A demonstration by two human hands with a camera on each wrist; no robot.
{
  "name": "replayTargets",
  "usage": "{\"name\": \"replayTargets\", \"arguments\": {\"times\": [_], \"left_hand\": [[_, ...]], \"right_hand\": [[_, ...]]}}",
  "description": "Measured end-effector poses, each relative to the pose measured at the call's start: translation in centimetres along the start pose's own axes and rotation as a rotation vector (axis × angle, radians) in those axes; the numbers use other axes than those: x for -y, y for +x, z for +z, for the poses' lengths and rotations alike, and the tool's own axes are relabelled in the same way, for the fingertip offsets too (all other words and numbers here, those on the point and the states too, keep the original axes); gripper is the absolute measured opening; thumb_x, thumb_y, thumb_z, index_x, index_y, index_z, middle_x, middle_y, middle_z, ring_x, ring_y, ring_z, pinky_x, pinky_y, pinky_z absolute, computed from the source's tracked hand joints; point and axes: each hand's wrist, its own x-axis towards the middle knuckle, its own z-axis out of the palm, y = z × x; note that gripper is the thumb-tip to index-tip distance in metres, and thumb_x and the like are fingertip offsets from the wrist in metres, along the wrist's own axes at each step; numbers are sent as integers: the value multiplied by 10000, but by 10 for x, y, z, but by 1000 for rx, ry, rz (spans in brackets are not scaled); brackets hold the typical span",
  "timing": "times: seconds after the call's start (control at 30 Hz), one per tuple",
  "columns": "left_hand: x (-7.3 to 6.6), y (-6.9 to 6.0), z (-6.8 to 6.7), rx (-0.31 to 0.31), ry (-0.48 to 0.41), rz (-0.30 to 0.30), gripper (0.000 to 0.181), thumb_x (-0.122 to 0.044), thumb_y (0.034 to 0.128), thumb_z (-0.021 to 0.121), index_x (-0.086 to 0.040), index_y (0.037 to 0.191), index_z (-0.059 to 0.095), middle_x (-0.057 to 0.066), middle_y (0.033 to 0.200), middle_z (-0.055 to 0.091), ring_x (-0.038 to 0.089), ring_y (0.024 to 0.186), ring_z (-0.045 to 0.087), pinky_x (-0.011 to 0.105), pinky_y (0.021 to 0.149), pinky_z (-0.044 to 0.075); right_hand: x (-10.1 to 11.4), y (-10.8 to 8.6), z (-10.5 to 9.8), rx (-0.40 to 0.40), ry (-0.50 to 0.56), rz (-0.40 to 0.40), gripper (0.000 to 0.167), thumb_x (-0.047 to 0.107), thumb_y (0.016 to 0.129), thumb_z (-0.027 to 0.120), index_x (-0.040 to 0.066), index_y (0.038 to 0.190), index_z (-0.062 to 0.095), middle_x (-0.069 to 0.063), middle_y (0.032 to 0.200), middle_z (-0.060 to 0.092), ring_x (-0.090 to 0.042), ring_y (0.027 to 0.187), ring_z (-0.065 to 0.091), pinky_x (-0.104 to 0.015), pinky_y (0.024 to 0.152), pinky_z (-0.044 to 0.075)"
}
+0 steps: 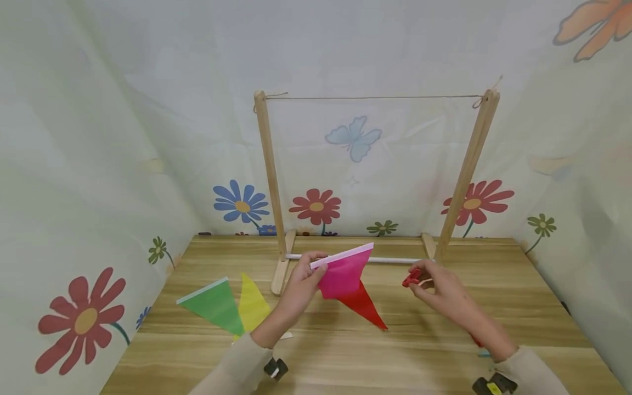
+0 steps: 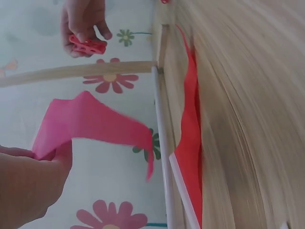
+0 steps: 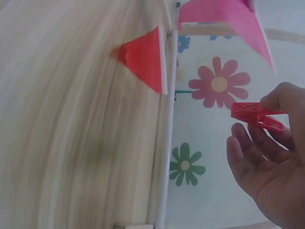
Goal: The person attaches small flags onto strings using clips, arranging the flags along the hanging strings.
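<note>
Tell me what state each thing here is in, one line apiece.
Pink flag: held up in the left hand.
Red clip: held in the right hand; squeezed or not, unclear.
Red flag: lying on the table.
Green flag: lying there too.
Yellow flag: likewise.
String: tied between wooden posts, nothing hanging.
Wooden posts: standing.

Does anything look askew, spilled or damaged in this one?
Nothing looks spilled or damaged. Only mildly untidy: on the table, the green flag overlaps the yellow flag, and the red flag lies rippled instead of flat. The pink flag in the left hand bends but seems whole.
</note>
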Motion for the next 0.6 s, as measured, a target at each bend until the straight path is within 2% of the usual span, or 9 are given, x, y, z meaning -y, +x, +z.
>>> {"name": "replayTargets", "arguments": {"times": [0.1, 0.27, 0.43, 0.6], "left_hand": [[-3, 4, 4, -8, -60, -21, 329, -108, 1074, 500, 53, 1359, 526, 197, 1171, 654, 190, 901, 669, 264, 785, 592], [-7, 5, 11, -58, -107, -37, 333, -151, 1082, 485, 48, 1318, 610, 75, 1070, 659, 142, 838, 593, 200, 685, 517], [-7, 5, 14, -34, -131, -14, 381, -204, 1104, 439, 59, 1344, 576, 86, 1092, 647, 144, 882, 607, 220, 733, 551], [-7, 4, 13, -33, -86, -8, 400, -278, 1104, 445, 7, 1350, 581, 135, 1172, 632, 190, 953, 619, 259, 805, 577]], "right_hand": [[3, 3, 1, -15, 20, -23, 299, 3, 884, 761, -2, 1137, 602, -51, 986, 672, -170, 850, 686, -304, 752, 607], [4, 4, 4, -14, -1, -85, 286, 44, 879, 786, 42, 1136, 659, -14, 1009, 659, -137, 868, 691, -324, 762, 612], [6, 4, 6, -2, -5, -85, 303, 95, 902, 779, 31, 1177, 670, -7, 1025, 667, -158, 899, 695, -330, 785, 611], [11, 5, 5, -1, 24, -80, 345, 77, 916, 757, 14, 1237, 647, -24, 1058, 685, -210, 941, 690, -327, 806, 609]]}}
